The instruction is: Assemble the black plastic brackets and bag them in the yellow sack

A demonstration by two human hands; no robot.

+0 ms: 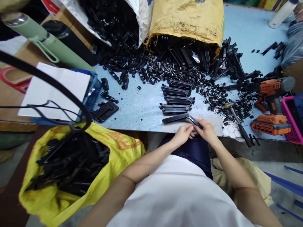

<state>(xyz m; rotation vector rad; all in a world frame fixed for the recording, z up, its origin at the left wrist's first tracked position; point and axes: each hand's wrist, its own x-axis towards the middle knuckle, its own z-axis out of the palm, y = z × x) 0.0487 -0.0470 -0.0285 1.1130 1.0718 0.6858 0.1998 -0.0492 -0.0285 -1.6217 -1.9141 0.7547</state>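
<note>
right hand (206, 130) pinches one end of the black hinged bracket (175, 118) near frame centre, apparently to steady it; left hand (182, 136) is bunched close by, its grip not discernible; similar brackets (179, 100) lie aligned just above, probably for easy reach

"How's the light?"
"Bright; a pale sheen lies on the flat light-blue tabletop (142, 105), left of the bare left hand (182, 136). Beyond, the yellow woven sack (187, 19) is dark inside."
"Sharpness?"
"The pale-green cylindrical bottle (62, 52), far left, looks soft, stretched."
</note>
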